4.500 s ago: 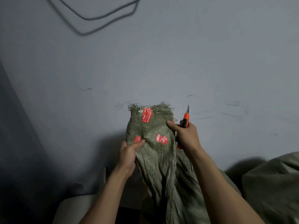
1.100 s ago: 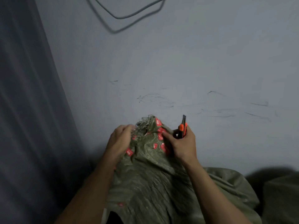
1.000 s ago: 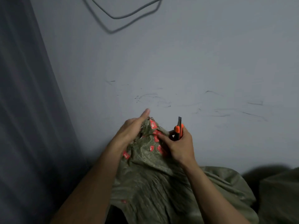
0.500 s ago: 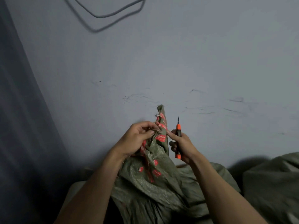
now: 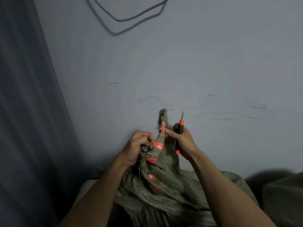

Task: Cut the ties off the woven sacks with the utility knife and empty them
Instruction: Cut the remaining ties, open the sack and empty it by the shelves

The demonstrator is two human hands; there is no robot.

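A green woven sack [image 5: 165,182] with red printed labels stands in front of me against the wall, its frayed mouth pulled up into a peak. My left hand [image 5: 139,145] grips the bunched frayed edge of the sack's mouth on the left. My right hand [image 5: 183,141] holds an orange and black utility knife [image 5: 180,126] upright with the blade pointing up. The same hand's thumb and forefinger pinch the sack's edge just below the peak. No tie is plainly visible.
Another green sack [image 5: 282,202] lies at the lower right. A scuffed grey wall [image 5: 180,66] is close behind, with a dark cable [image 5: 131,18] looping at the top. A dark curtain [image 5: 24,112] hangs on the left. A pale surface [image 5: 85,187] shows beneath the sack.
Both hands have kept working the sack's mouth, which has gone from spread flat to a narrow raised peak. My left hand has curled tighter on the frayed edge. The knife stays upright in my right hand.
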